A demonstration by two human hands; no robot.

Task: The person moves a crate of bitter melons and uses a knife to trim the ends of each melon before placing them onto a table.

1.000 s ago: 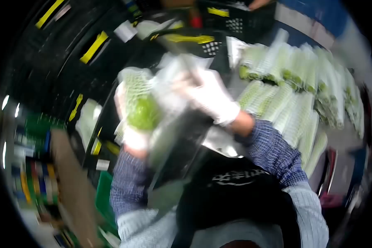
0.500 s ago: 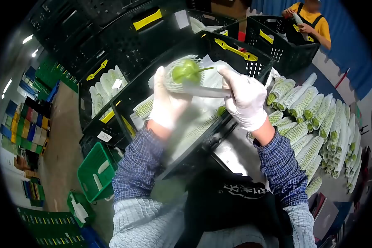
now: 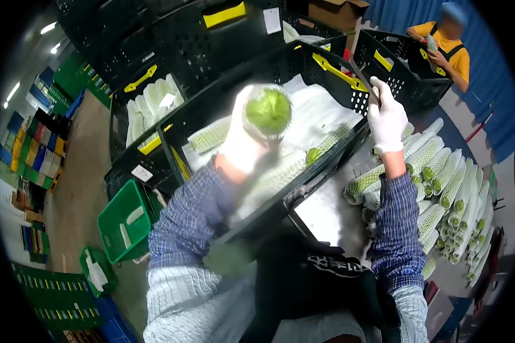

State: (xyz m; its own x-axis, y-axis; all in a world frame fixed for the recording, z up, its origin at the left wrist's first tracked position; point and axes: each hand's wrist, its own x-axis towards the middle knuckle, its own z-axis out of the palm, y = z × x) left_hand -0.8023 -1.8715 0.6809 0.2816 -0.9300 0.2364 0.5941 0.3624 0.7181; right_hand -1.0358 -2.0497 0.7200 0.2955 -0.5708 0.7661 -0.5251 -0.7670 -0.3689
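Observation:
My gloved left hand (image 3: 243, 134) is wrapped round a green vegetable (image 3: 268, 112) in white foam netting, its green end facing me, above a black crate (image 3: 234, 228). Netted vegetables (image 3: 326, 117) lie inside that crate over white sheeting. To the right, my gloved right hand (image 3: 387, 117) is closed round the handle of a knife (image 3: 361, 74), whose blade points up and to the left. The knife is apart from the vegetable and near the crate's far right corner.
Many netted vegetables (image 3: 440, 177) are piled on the metal table (image 3: 320, 211) at right. A co-worker (image 3: 449, 48) stands behind another black crate (image 3: 403, 68), holding a vegetable. Green baskets (image 3: 111, 228) stand at lower left. More black crates (image 3: 171, 46) are stacked behind.
My right hand has moved right and away from the vegetable with the knife, whose blade now points up. The stem that stuck out of the vegetable's end no longer shows.

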